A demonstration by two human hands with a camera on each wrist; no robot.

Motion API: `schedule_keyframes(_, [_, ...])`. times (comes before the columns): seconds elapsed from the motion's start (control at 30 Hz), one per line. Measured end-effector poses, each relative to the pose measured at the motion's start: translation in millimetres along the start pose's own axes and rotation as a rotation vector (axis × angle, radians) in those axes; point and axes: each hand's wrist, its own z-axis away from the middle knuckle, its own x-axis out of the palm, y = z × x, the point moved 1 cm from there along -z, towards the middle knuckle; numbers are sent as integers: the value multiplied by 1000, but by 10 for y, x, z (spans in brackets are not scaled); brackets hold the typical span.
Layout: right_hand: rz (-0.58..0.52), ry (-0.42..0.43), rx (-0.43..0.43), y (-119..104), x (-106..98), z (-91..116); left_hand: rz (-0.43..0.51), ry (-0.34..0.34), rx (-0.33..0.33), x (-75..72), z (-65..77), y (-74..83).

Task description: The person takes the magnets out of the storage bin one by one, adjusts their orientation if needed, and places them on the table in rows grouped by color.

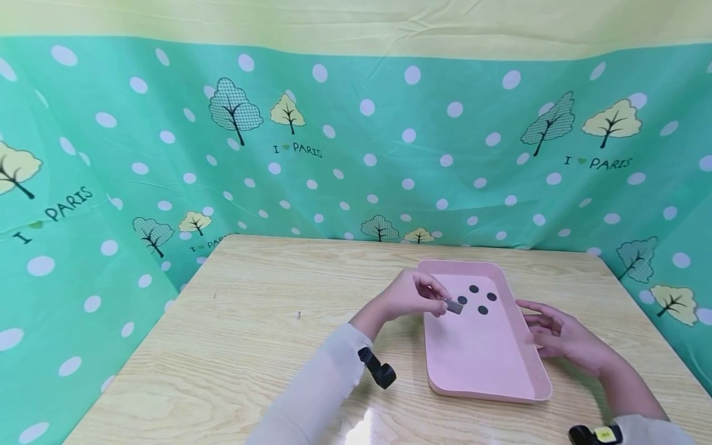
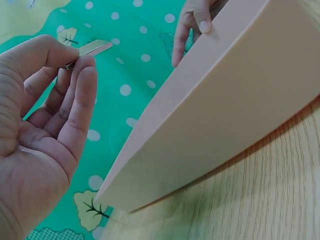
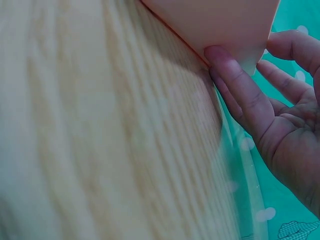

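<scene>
My left hand [image 1: 414,295] pinches a small flat grey metallic piece [image 1: 453,306] between thumb and fingertips, above the left side of a pink tray [image 1: 473,364]. In the left wrist view the piece [image 2: 95,48] looks thin and shiny, with a dark end at the fingers; its exact kind cannot be told. Several dark round discs [image 1: 483,310] lie on the tray's floor towards the far end. My right hand [image 1: 567,337] touches the tray's right wall from outside, fingers spread. In the right wrist view its fingertips rest against the outer wall [image 3: 235,30].
The tray stands on a wood-grain table [image 1: 250,346], right of the middle. A tiny object [image 1: 298,314] lies on the tabletop to the left. A green dotted cloth [image 1: 334,123] hangs behind the table and along its sides. Each wrist wears a black camera mount [image 1: 378,369].
</scene>
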Motion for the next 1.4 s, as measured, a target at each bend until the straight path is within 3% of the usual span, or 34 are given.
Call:
schedule_keyframes(0.5, [-26, -19, 2, 35, -25, -7, 70, 57, 54, -220, 252, -28])
schedule_keyframes(0.67, [-4, 11, 34, 32, -20, -15, 72, 83, 64, -291, 333, -38])
schedule_keyframes(1.4, [-26, -14, 3, 14, -11, -3, 34, 198, 22, -686, 701, -120])
